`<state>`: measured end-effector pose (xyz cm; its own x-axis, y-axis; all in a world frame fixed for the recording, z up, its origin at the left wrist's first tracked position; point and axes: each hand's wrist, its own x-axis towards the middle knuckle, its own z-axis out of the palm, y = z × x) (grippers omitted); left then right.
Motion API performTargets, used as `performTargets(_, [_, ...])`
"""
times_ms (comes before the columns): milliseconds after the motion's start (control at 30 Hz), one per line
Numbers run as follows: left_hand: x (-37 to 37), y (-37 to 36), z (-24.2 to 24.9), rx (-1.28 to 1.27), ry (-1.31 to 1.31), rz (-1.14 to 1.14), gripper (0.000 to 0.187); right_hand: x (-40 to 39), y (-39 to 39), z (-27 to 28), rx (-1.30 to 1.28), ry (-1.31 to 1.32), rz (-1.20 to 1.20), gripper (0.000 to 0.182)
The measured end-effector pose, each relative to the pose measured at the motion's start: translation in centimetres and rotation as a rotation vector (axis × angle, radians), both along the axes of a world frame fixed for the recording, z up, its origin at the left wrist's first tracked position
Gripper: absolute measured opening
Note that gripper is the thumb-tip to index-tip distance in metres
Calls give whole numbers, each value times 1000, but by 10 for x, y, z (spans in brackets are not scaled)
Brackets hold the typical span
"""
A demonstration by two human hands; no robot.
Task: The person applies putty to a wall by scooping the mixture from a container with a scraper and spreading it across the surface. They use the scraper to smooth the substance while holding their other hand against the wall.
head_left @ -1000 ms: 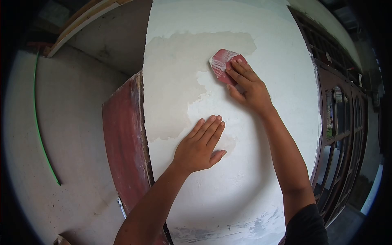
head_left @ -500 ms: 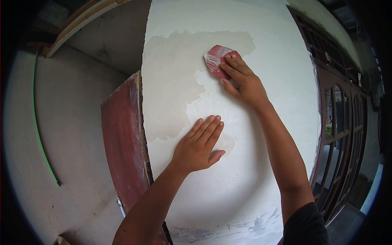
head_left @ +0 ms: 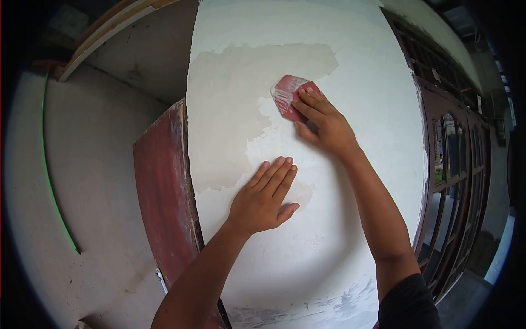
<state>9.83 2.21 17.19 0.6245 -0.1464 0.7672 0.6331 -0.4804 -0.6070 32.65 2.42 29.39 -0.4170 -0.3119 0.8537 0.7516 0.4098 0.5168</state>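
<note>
My right hand (head_left: 326, 123) presses a dark red piece of sandpaper (head_left: 286, 94) against the white wall (head_left: 378, 104). The sheet is angular and streaked with white, and its lower right part is hidden beneath my fingers. Under its left edge lies a greyish patch (head_left: 224, 88) with a ragged outline. Lower and to the left, my left hand (head_left: 260, 197) rests flat on the wall with nothing in it. Its fingers point upward and the thumb sticks out to the right.
A worn red wooden panel (head_left: 164, 192) stands along the wall's left edge. Farther left, a thin green strip (head_left: 48, 175) hangs down a grey wall. Dark framed doors with glass panes (head_left: 452, 153) are on the right.
My right hand has slid the sandpaper a short way down the wall. My left hand stays in the same place, and the view has shifted slightly.
</note>
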Motion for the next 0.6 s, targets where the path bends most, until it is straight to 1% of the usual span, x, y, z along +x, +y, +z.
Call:
performTargets(33, [0, 0, 1, 4, 0, 6, 74, 4, -1, -4, 14, 7, 0, 43])
performTargets(133, [0, 1, 0, -5, -7, 3, 73, 14, 0, -9, 67, 49, 46, 43])
performTargets(267, [0, 0, 0, 3, -7, 10, 73, 2, -4, 8, 85, 57, 76, 44])
performTargets(367, [0, 0, 2, 12, -7, 5, 73, -16, -6, 24, 60, 12, 106, 44])
performTargets(433, [-1, 0, 1, -4, -4, -1, 73, -21, 0, 28, 11, -55, 58, 45])
performTargets(600, [0, 0, 0, -8, -7, 3, 73, 3, 1, 0, 3, -69, 22, 45])
